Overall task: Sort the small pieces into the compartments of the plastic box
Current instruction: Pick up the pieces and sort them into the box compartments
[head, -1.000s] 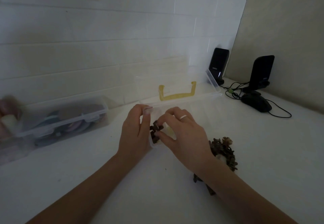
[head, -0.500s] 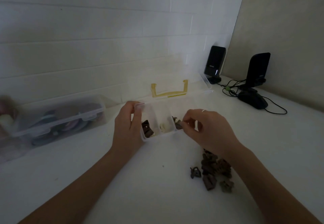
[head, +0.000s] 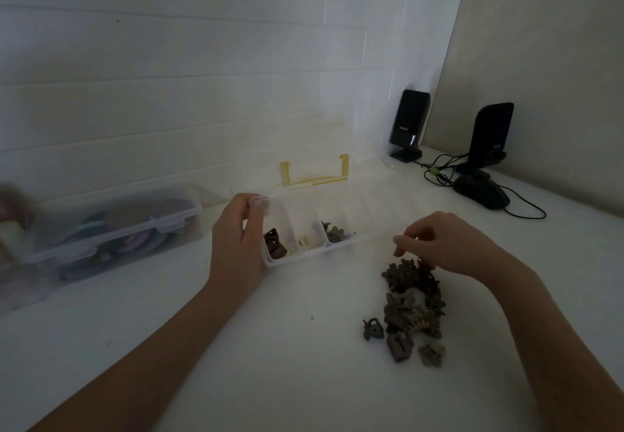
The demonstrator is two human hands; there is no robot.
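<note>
Your right hand (head: 449, 246) has pulled back from the front rim of the plastic box (head: 337, 246) and now hangs over the pile of small pieces (head: 413, 300), its fingers (head: 403, 240) curled downward just above the topmost brown clips (whether they pinch one, you cannot tell from here). Your left hand (head: 238, 246) has stayed where it was, its fingers gripping the box's left end wall, thumb on the near side. Just right of those fingers, the first compartment holds a dark brown piece (head: 275, 246), the next a pale one (head: 307, 240), the third some olive ones (head: 334, 232). The lid with its yellow handle (head: 314, 175) stands open behind. Far left of your left hand sits a closed clear container (head: 114, 225); beyond your right hand, two black speakers (head: 408, 124) and a mouse (head: 481, 191) rest on the surface (head: 270, 364).
</note>
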